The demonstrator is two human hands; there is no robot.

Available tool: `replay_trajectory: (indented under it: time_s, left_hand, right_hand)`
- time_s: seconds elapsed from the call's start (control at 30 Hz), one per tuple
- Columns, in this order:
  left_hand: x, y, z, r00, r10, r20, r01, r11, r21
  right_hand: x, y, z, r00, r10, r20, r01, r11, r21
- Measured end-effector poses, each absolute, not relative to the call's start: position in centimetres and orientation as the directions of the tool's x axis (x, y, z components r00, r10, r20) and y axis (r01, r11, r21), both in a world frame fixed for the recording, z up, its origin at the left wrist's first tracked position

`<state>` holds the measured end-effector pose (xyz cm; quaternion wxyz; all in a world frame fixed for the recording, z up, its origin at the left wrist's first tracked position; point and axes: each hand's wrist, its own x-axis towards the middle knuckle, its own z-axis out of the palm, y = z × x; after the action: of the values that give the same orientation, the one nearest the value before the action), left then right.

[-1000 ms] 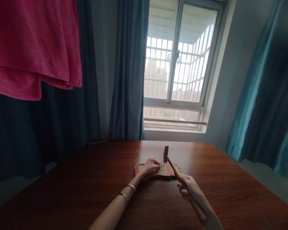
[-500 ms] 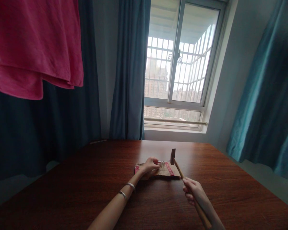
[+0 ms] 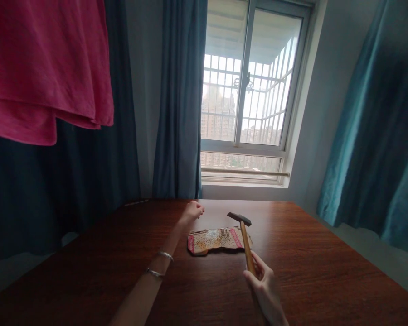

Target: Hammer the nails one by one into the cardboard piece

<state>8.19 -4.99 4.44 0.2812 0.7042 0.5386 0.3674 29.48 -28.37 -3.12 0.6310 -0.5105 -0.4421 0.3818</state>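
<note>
My right hand (image 3: 263, 280) grips the wooden handle of a hammer (image 3: 247, 246). Its dark metal head is raised above the right end of a flat, ragged-edged piece (image 3: 200, 242), seemingly cardboard, lying on the table. The piece has pink bands and a dotted tan surface. Several thin dark upright pins, which look like nails (image 3: 225, 232), stand in rows on its right half. A shiny pale patch (image 3: 211, 234) shows near its middle. My left hand (image 3: 193, 210), with two silver bangles on the wrist, is closed beyond the piece's left part; anything inside the fingers is hidden.
The brown wooden table (image 3: 204, 290) stretches to the wall below a window (image 3: 241, 146). A pink cloth (image 3: 54, 68) hangs at upper left. Blue curtains (image 3: 178, 113) hang left of the window and at the far right.
My left hand has lifted off the patterned piece and moved left and farther away. The hammer's head has turned more level, and my right hand has shifted slightly left and lower.
</note>
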Motion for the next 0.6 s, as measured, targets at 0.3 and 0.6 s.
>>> replay_trajectory:
  time_s: [0.3,0.6]
  left_hand:
    - [5.8,-16.6,6.7,0.514,0.857,-0.008,0.496,-0.29,0.819]
    - [5.3,-20.3,-1.7,0.181,0.981,0.07,0.297,-0.122,0.947]
  right_hand:
    - [23.2,-28.9,-1.1,0.156,0.926,0.343,0.096,0.331,-0.939]
    - [16.1,-29.9,0.4,-0.054,0.904,0.425,0.178,0.428,-0.886]
